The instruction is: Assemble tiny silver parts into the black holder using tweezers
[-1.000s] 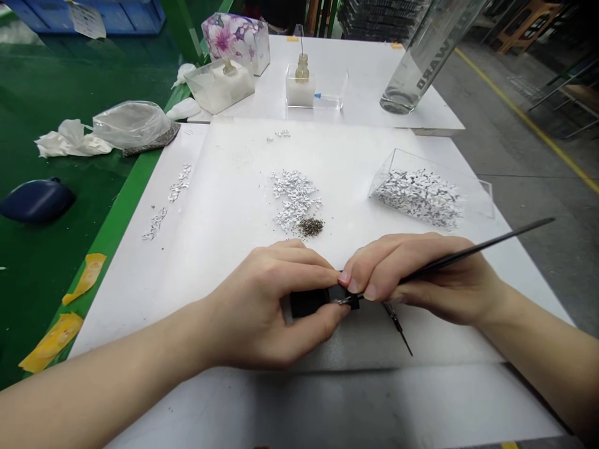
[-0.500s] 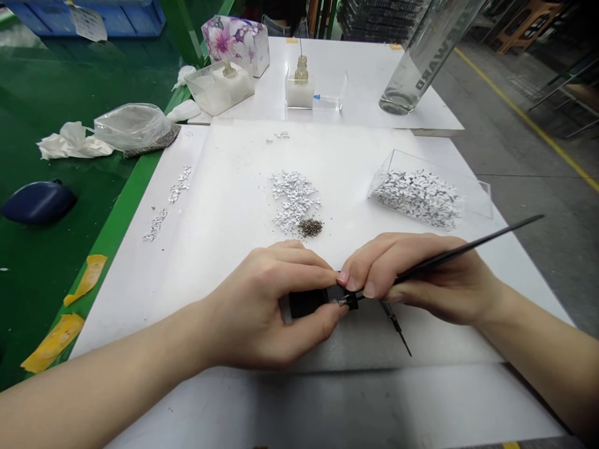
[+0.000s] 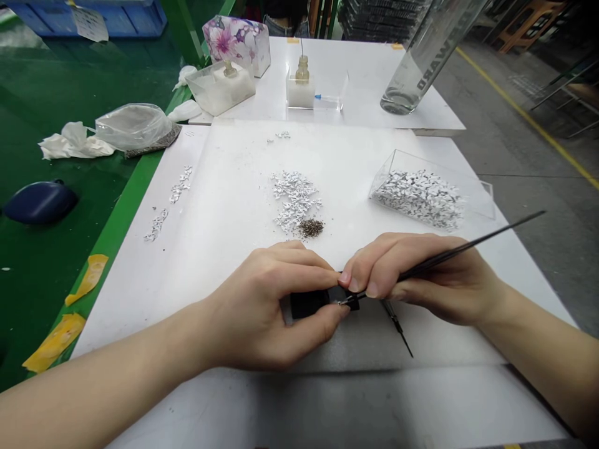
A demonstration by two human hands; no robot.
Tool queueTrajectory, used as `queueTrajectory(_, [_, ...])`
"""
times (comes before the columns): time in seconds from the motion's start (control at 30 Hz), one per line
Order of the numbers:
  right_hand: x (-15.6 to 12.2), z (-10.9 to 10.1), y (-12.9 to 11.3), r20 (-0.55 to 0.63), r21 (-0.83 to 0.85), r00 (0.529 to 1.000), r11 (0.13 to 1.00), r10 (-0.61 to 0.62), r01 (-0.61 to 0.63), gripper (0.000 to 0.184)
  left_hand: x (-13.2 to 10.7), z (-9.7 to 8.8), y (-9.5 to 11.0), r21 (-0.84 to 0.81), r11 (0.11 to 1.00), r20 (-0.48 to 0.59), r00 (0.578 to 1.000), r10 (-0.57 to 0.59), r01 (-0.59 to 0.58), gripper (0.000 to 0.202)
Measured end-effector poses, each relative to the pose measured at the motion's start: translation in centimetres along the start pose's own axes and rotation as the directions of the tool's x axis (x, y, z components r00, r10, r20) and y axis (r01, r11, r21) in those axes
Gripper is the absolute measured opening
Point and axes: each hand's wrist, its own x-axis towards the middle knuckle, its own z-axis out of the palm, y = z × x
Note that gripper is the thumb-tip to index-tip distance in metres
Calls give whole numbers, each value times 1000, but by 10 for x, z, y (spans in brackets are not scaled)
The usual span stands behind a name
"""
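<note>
My left hand (image 3: 276, 302) grips a small black block (image 3: 306, 304) between thumb and fingers, low on the white mat. In my right hand (image 3: 421, 277) is a pair of slim black tweezers (image 3: 449, 254), held like a pen. Their tips meet a tiny shiny part at the block's right end, beside my left thumb; its exact shape is too small to tell. A thin dark tool (image 3: 397, 327) with a pointed end lies under my right hand, partly hidden. Beyond the block are a pile of small white-silver parts (image 3: 294, 196) and a heap of tiny brown bits (image 3: 311, 228).
A clear tray (image 3: 421, 196) of silvery parts lies at right. Farther back stand a glass cylinder (image 3: 402, 93), a small bottle in a white holder (image 3: 301, 93), a clear box (image 3: 219, 90) and a flowered tissue box (image 3: 257, 50). A plastic bag (image 3: 133, 125) rests at left.
The tweezers have tilted very slightly in my right hand, their rear end a little higher. Both hands otherwise stay in place at the black block.
</note>
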Motion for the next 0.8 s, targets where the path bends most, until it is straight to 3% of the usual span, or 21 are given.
queueTrajectory(0.8, [-1, 0, 1, 14, 17, 1000, 1000, 4, -4, 16, 1, -1, 1, -2, 1000, 4, 1000, -5, 5, 16])
